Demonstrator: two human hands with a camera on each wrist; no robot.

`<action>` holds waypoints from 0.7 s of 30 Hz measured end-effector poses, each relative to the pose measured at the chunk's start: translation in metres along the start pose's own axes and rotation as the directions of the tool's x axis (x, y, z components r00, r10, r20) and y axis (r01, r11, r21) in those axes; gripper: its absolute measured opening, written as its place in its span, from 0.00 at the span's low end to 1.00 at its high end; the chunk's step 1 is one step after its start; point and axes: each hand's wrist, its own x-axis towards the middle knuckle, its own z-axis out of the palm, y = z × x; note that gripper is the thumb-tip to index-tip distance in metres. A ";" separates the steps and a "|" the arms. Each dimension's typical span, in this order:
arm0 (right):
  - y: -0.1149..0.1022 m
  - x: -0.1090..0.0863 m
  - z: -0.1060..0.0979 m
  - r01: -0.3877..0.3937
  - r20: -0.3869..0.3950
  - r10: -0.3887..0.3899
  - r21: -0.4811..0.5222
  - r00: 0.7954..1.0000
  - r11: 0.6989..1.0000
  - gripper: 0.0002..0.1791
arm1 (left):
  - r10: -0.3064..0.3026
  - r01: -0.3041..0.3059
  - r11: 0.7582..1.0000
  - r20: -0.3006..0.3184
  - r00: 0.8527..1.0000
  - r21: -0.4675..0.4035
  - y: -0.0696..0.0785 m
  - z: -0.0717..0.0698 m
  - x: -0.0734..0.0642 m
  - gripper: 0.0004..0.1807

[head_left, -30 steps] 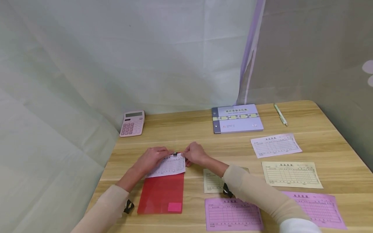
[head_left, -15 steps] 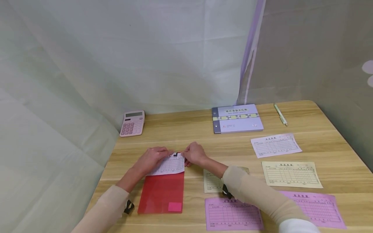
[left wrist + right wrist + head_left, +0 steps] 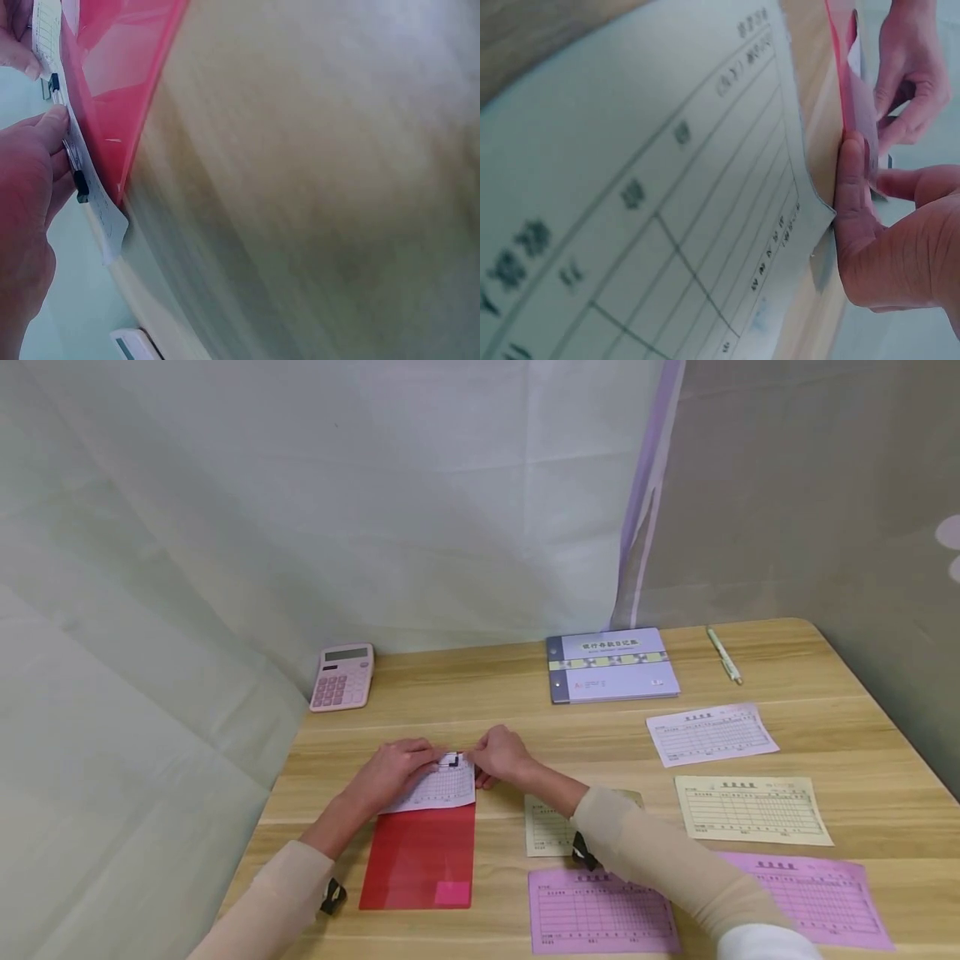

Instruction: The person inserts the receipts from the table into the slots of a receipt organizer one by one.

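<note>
1. Red folder (image 3: 423, 852) lies on the counter (image 3: 465, 702), the white slip (image 3: 438, 789) over its far end, apparently placed to meet the clip (image 3: 453, 762).
2. Left hand (image 3: 393, 770): fingers narrowed, pinching the clip, probably to steady it.
3. Right hand (image 3: 501, 755): fingers pinch slip and folder together at the far right corner, seemingly keeping edges aligned.
4. Loose slips (image 3: 752, 811) lie spread rightward, presumably for easy reach.
</note>
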 end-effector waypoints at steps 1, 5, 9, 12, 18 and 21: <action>0.000 0.000 0.000 0.002 0.007 -0.003 0.002 1.000 1.000 0.13 | -0.001 0.001 1.000 -0.001 1.000 -0.002 0.000 0.000 0.000 0.19; 0.000 -0.001 0.000 0.017 -0.003 -0.017 -0.017 1.000 1.000 0.12 | 0.002 -0.002 1.000 -0.005 1.000 -0.004 0.000 0.001 0.000 0.19; 0.000 0.000 0.003 0.020 -0.047 -0.023 -0.058 0.999 0.998 0.12 | 0.012 -0.012 1.000 -0.012 1.000 0.012 0.000 0.002 0.000 0.19; 0.000 0.001 0.005 0.013 -0.068 -0.019 -0.084 0.997 0.996 0.12 | 0.028 -0.027 0.999 -0.022 0.999 0.030 0.000 0.002 0.000 0.18; 0.001 0.001 0.007 0.019 -0.088 -0.029 -0.108 0.996 0.994 0.14 | 0.024 -0.024 0.999 -0.014 1.000 0.029 0.000 0.002 0.001 0.18; 0.002 0.001 0.007 0.020 -0.087 -0.029 -0.099 0.996 0.995 0.14 | 0.019 -0.019 0.999 -0.009 1.000 0.026 -0.001 0.003 0.000 0.18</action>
